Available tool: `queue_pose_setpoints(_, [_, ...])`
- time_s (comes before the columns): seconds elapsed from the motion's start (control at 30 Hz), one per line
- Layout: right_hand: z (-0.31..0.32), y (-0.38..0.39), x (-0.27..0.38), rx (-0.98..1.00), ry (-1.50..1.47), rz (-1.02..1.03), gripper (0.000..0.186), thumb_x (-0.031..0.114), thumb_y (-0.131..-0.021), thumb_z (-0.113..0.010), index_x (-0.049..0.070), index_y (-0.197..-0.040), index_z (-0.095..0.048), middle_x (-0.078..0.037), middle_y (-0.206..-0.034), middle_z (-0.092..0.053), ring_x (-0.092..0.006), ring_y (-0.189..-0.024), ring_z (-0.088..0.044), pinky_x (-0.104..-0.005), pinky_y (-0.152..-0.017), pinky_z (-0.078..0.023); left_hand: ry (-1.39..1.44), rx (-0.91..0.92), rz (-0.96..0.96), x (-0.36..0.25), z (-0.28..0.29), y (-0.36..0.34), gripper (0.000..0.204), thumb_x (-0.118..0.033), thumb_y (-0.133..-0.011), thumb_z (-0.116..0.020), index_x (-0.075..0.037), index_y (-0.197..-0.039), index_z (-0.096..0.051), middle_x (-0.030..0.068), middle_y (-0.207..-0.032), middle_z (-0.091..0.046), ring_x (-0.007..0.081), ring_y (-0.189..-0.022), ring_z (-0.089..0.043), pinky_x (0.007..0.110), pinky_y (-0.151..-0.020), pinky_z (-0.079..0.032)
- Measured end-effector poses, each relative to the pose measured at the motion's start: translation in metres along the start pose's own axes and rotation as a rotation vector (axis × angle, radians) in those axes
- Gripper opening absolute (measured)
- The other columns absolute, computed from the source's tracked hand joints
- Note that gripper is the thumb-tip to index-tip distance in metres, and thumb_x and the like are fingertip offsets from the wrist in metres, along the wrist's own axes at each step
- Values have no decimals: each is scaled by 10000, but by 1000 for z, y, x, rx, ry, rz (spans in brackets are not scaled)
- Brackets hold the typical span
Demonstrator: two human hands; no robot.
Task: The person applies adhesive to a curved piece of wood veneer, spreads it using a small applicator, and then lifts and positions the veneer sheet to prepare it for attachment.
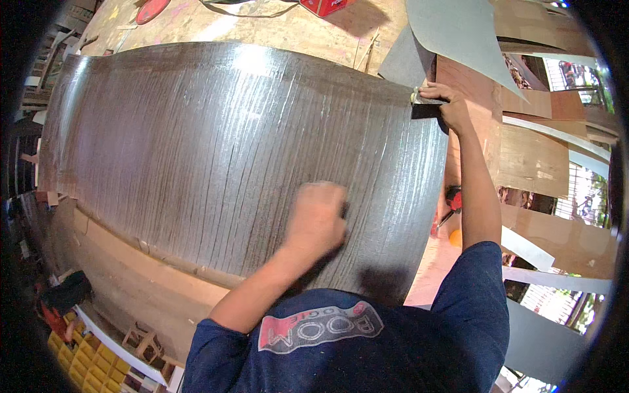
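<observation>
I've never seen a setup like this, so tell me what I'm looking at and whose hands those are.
There's no machine: these are a person's bare hands, seen from above by a wide camera on their head, which bends straight edges. A large, dark, streaked sheet fills the middle, with a pale wooden surface beyond it. The left hand is a blurred fist over the sheet; whether it holds anything is unclear. The right hand has fingers on a small pale piece at the far right corner, too small to identify.

Head view: left head-worn fisheye, faces down past wearer's dark blue shirt onto streaked dark panel, near, wide; straight edges bowing toward black rim.
</observation>
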State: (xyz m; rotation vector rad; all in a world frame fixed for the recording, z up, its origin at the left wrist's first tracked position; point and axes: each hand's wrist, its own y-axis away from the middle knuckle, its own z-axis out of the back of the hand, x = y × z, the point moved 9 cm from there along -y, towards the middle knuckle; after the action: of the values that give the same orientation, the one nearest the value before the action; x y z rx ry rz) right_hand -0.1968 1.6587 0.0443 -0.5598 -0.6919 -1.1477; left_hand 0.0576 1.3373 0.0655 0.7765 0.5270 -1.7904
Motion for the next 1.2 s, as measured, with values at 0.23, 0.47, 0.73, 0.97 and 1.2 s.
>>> queue_pose_setpoints(0.23, [-9, 4, -30, 78, 399, -22, 412, -123, -739, -620, 144, -966, -836, -52, -1095, -788, -277, -1248, -617, -458, -1191, -343, -112, 224, -460, -93, -110, -13, 529, -241, -758, -743, -20, -1226, -637, 142, -1278, -613, 334, -1301, -512, 599, -1240, -222])
queue_pose_setpoints(0.47, [30, 1, -35, -92, 850, -59, 301, -39, -795, -700, 179, -963, -821, -9, -1093, -770, -227, -1212, -611, -572, -1233, -213, -224, 357, -409, -91, -138, -20, 480, -279, -782, -755, -39, -1190, -679, 120, -1242, -623, 321, -1270, -529, 621, -1240, -210])
queue_pose_setpoints(0.73, [-65, -23, 37, 240, 748, 259, 221, 55, -773, -701, 191, -908, -812, 11, -1070, -756, -208, -1212, -613, -559, -1253, -214, -305, 376, -425, -90, -147, -18, 542, -297, -803, -751, -45, -1272, -653, 135, -1366, -604, 315, -1330, -509, 619, -1245, -197])
queue_pose_setpoints(0.97, [-20, -10, -3, 206, 906, 107, 207, 105, -832, -648, 209, -822, -826, -51, -1003, -728, -229, -1154, -623, -571, -1256, -199, -293, 397, -409, -86, -151, -18, 519, -264, -835, -707, -46, -1302, -645, 141, -1387, -597, 313, -1339, -512, 610, -1247, -200])
queue_pose_setpoints(1.2, [14, 10, -30, 205, 965, 82, 227, 70, -805, -661, 215, -832, -834, -28, -947, -734, -219, -1135, -627, -574, -1255, -193, -295, 373, -421, -87, -150, -18, 483, -234, -851, -680, -38, -1291, -651, 143, -1386, -598, 315, -1325, -521, 607, -1241, -218])
